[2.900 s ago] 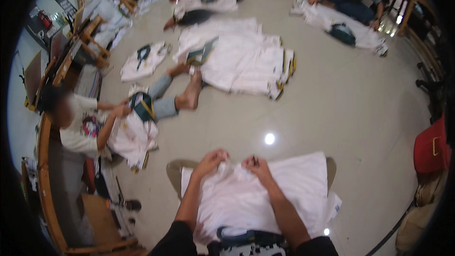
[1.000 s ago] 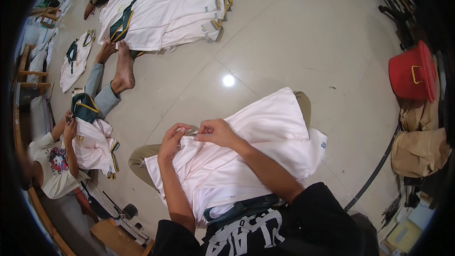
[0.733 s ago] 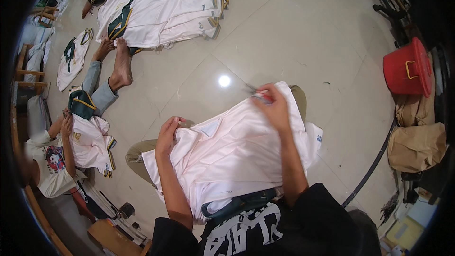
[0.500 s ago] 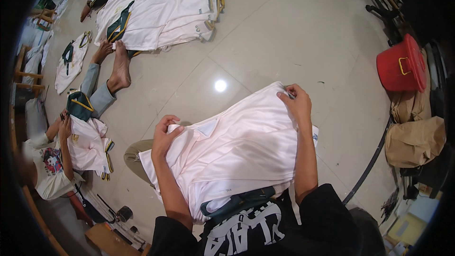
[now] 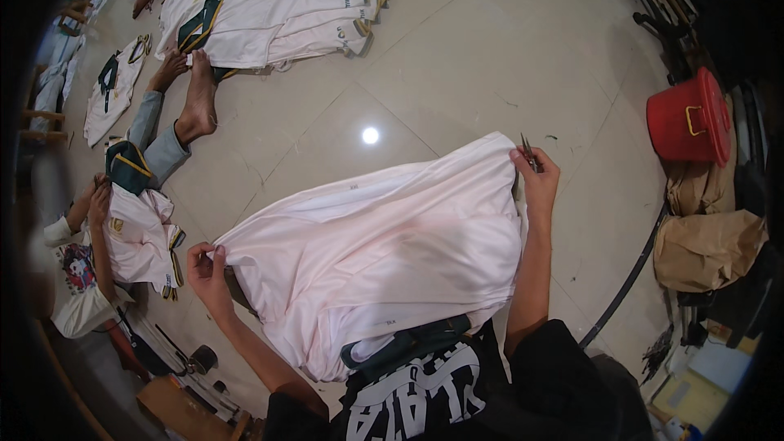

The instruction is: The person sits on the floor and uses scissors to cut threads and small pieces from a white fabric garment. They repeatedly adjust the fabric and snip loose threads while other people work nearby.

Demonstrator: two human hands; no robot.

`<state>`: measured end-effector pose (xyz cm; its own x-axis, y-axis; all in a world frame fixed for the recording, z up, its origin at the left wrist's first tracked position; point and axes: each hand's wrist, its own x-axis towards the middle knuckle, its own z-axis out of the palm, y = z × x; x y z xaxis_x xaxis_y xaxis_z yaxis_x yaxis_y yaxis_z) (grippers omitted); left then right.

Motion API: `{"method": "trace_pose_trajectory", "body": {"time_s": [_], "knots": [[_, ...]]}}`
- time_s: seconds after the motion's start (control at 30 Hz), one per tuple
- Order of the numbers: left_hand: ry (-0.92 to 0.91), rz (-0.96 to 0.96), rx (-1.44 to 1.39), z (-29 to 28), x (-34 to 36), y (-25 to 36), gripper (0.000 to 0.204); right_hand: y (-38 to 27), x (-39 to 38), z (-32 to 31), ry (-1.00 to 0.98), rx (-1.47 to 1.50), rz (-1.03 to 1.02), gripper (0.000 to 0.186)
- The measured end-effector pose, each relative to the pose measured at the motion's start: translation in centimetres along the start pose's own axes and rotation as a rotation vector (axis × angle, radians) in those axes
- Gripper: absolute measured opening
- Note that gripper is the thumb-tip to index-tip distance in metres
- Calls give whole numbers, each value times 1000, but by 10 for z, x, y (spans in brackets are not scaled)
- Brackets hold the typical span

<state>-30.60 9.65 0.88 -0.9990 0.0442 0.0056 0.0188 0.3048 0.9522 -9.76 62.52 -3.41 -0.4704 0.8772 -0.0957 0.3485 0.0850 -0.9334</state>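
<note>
A white shirt (image 5: 392,233) with a dark green collar (image 5: 412,345) is spread over my lap, the collar toward my body. My left hand (image 5: 207,273) pinches a corner of its bottom edge at the left, thumb against fingers. At the far right corner, my right hand (image 5: 539,184) is closed, with thumb and fingertips at the fabric's edge. Small metal thread snips (image 5: 529,155) stick up out of that same hand, their points upward. The bottom edge stretches between both hands, with soft folds across the cloth.
On the tiled floor (image 5: 457,82), a pile of white shirts (image 5: 269,12) lies at the far left. A seated person (image 5: 86,278) at the left handles another white shirt (image 5: 139,237). A red lidded bucket (image 5: 686,118) and brown paper bags (image 5: 706,249) stand at the right beside a black cable (image 5: 629,286).
My left hand has moved left and down, pulling the shirt's edge out wide. My right hand has shifted slightly right, and the snips in it now show clearly.
</note>
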Motion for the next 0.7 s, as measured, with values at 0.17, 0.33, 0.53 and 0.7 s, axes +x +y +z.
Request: {"method": "trace_pose_trajectory", "body": {"time_s": [0.17, 0.33, 0.53, 0.7], "knots": [[-15, 11, 36, 21, 3, -14, 21, -9, -19, 3, -127, -74, -75, 17], [-211, 248, 598, 90, -14, 35, 34, -31, -66, -17, -723, -383, -85, 16], [-931, 287, 309, 187, -70, 68, 41, -30, -81, -42, -1005, -414, 94, 17], [-1206, 397, 318, 203, -105, 41, 41, -35, -66, -19, -649, -414, 36, 15]]}}
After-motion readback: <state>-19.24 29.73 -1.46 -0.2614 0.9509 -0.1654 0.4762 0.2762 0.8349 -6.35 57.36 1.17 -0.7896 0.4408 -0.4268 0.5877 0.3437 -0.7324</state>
